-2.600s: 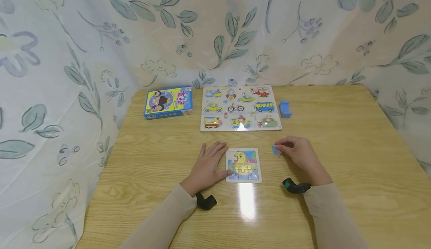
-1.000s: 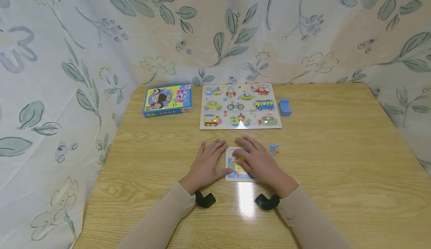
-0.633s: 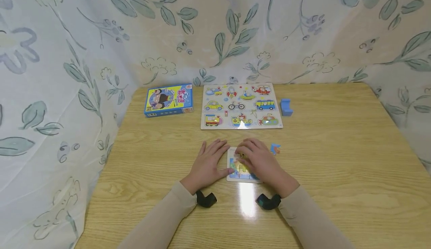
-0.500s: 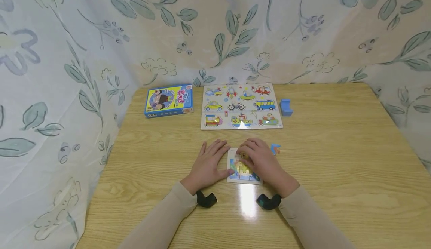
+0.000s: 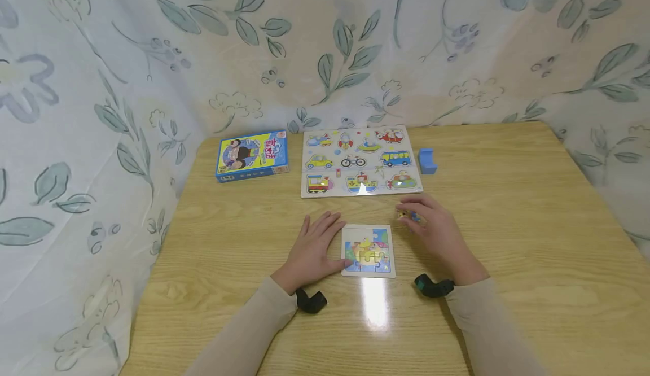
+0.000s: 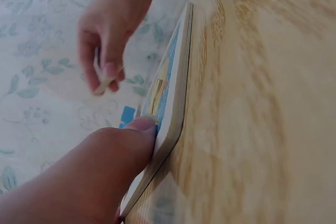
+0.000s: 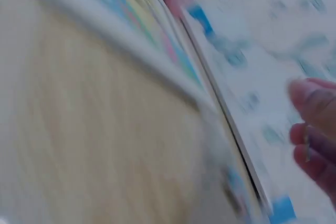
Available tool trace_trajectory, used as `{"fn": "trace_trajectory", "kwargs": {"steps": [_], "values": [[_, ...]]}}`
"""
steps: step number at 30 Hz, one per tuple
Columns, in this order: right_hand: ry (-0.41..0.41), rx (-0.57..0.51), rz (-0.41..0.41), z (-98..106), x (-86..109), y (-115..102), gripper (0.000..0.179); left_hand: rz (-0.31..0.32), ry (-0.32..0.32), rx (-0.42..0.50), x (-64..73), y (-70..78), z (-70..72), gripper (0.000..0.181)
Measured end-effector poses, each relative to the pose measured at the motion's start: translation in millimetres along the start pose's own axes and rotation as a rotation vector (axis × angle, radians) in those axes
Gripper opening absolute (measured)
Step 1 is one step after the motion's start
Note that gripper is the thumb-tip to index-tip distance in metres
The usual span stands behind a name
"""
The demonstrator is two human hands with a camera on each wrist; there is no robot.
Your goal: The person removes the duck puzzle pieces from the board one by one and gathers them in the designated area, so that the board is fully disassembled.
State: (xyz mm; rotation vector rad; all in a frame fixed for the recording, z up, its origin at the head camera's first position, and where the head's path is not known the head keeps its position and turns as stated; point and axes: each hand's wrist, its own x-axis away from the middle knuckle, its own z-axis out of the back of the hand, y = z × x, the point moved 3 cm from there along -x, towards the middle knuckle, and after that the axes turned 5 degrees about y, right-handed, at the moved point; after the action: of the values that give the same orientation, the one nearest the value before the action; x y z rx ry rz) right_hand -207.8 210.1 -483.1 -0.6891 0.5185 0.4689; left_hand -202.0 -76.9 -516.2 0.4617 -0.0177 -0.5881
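Observation:
My left hand [image 5: 311,254] lies spread on the table, its thumb [image 6: 134,140] resting on the left edge of a small framed jigsaw puzzle [image 5: 369,275]. Pale backing shows at the puzzle's upper left; yellow and blue pieces fill the other spaces. Right of the frame, my right hand [image 5: 440,234] pinches a yellow jigsaw piece [image 5: 402,214] between thumb and fingers, off the table in the left wrist view. A blue jigsaw piece [image 5: 416,218] lies close behind those fingers, partly hidden. The right wrist view is blurred.
Behind the jigsaw lies a larger vehicle picture puzzle board [image 5: 361,162]. A blue and yellow box [image 5: 251,156] stands to its left, a small blue block [image 5: 427,161] to its right. Floral cloth [image 5: 325,43] hangs behind the table.
My right hand has lifted the yellow piece out of the jigsaw's upper part and carried it right, beside the blue piece. The left hand has stayed in place.

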Motion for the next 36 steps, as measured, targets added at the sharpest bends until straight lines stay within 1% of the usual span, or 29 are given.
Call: {"fn": "trace_trajectory", "kwargs": {"steps": [2,5,8,9,13,15,24,26,27,28,30,33,34,36], "values": [[-0.014,0.049,-0.046,12,5.9,14,0.034,0.004,-0.001,0.003,0.8,-0.2,-0.3,0.089],[-0.082,0.075,-0.147,24,13.9,30,0.029,0.014,-0.002,-0.001,2.4,-1.6,2.5,0.089],[-0.157,0.071,-0.221,28,17.1,41,0.024,0.028,0.005,-0.001,3.9,-4.2,7.3,0.089],[-0.173,0.063,-0.235,28,17.0,43,0.024,0.028,0.010,-0.001,4.1,-5.4,8.3,0.089],[-0.222,0.045,-0.243,28,15.7,49,0.018,0.027,0.016,0.004,3.7,-8.3,9.5,0.089],[-0.233,0.036,-0.238,30,15.9,51,0.017,0.024,0.011,0.003,3.1,-9.0,8.9,0.089],[-0.231,0.039,-0.200,38,20.2,53,0.017,0.020,-0.001,0.016,1.4,-7.1,4.8,0.090],[-0.217,0.048,-0.181,39,20.9,51,0.017,0.016,-0.003,0.017,1.3,-6.1,3.8,0.090],[-0.194,0.054,-0.157,40,20.6,50,0.018,0.014,-0.003,0.021,1.3,-5.6,3.4,0.090],[-0.159,0.057,-0.132,40,19.9,47,0.019,0.012,-0.001,0.024,1.3,-5.3,3.0,0.090],[-0.064,0.065,-0.075,40,17.9,40,0.020,0.009,0.001,0.028,1.5,-4.7,2.2,0.090],[0.063,0.065,0.021,31,14.3,23,0.020,0.007,-0.006,0.028,1.8,-4.1,0.5,0.090],[0.080,0.064,0.040,25,13.4,16,0.018,0.005,-0.008,0.028,1.8,-3.8,0.0,0.090],[0.061,0.075,0.080,12,12.4,1,0.017,-0.002,-0.009,0.030,1.5,-2.9,-1.0,0.090]]}}
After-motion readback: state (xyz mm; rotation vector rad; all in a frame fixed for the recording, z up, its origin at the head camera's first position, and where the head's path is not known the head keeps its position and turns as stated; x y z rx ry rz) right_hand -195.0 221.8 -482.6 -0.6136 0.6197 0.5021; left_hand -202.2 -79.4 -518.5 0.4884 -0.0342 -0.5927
